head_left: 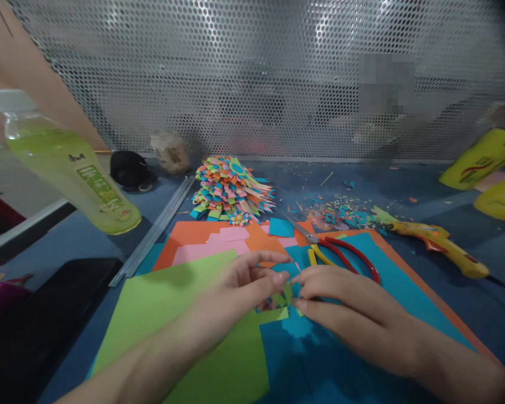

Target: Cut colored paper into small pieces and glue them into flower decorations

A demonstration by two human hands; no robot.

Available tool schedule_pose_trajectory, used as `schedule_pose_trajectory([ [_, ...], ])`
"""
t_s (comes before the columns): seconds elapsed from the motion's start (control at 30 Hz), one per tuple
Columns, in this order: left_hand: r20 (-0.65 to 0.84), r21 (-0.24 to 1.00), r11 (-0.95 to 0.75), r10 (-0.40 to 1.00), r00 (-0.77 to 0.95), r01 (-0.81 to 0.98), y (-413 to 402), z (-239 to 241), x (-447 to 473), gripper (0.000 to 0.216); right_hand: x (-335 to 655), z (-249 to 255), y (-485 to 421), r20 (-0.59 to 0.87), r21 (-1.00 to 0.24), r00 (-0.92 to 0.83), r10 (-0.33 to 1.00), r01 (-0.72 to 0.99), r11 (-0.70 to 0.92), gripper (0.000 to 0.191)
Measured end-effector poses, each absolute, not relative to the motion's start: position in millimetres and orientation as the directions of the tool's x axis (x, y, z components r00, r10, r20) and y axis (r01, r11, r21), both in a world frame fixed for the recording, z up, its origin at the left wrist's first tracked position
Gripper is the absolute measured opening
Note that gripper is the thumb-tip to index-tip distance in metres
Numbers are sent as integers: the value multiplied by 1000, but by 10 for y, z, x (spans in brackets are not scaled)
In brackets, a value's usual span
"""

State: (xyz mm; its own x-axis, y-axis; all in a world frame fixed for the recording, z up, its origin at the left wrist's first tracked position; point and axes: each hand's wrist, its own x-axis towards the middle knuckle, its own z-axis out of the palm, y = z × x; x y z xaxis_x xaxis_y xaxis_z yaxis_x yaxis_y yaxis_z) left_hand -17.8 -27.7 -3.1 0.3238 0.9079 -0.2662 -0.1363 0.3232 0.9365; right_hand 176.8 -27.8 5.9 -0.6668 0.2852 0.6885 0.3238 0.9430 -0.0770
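Note:
My left hand [252, 280] is curled with thumb and fingers close together at a small cut piece of light green paper [288, 293]. From the other side, the fingertips of my right hand [340, 297] pinch that same piece, whose exact shape is partly hidden. Below them lies a blue paper cut-out with a scalloped edge [297, 325]. A large green sheet [164, 303] spreads under my left forearm, and blue sheets [398, 286] lie beneath my right hand. Scissors with red and yellow handles [315, 240] rest just beyond my fingers.
A colourful paper-strip figure [231, 193] stands at the back. Paper scraps [340, 212] and a yellow glue gun [441, 241] lie right of it. Leftward are clear sticks [155, 230], a drink bottle [67, 163] and a dark flat object [67, 314]. A perforated metal panel [244, 73] closes the back.

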Motion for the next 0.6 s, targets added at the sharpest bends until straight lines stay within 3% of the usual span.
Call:
schedule_pose_trajectory([
  [0.2,-257,916,338,907,334,-215,-247,-64,-178,35,1833,-9,-178,683,17,-699,212,306,952,24],
  [0.27,-261,900,345,916,306,-266,-232,-73,-179,32,1894,-1,-91,687,98,-682,252,430,897,22],
  [0.33,-262,884,343,926,271,-317,-220,-76,-178,30,2010,41,40,719,158,-592,363,648,745,19],
  [0.5,-282,864,341,937,206,-371,-213,-26,-176,31,2655,151,379,793,-32,-195,577,933,359,23],
  [0.6,-279,861,328,943,179,-388,-213,12,-183,27,3123,121,471,760,-154,-87,644,938,310,29],
])
